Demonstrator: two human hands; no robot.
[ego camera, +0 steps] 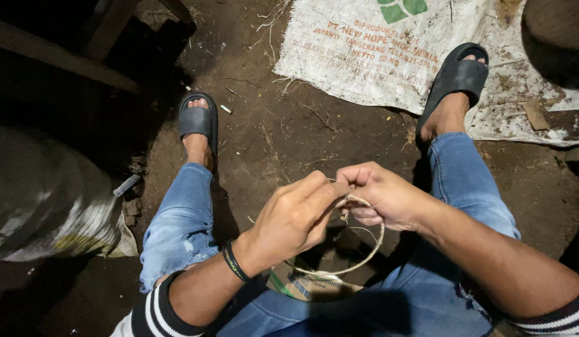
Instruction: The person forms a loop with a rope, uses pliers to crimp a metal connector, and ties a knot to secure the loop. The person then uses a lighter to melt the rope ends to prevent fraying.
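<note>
My left hand and my right hand meet between my knees, both pinching a thin pale twine. The twine hangs from my fingers in a loop that curves down toward a small cardboard box lying between my legs. My left thumb and forefinger press the twine where the two hands touch. My right fingers curl around its upper part. A dark band sits on my left wrist.
I sit over bare dirt ground in blue jeans and dark slide sandals. A white woven sack lies flat under my right foot. A filled pale sack stands at my left. Dark wooden beams cross the top left.
</note>
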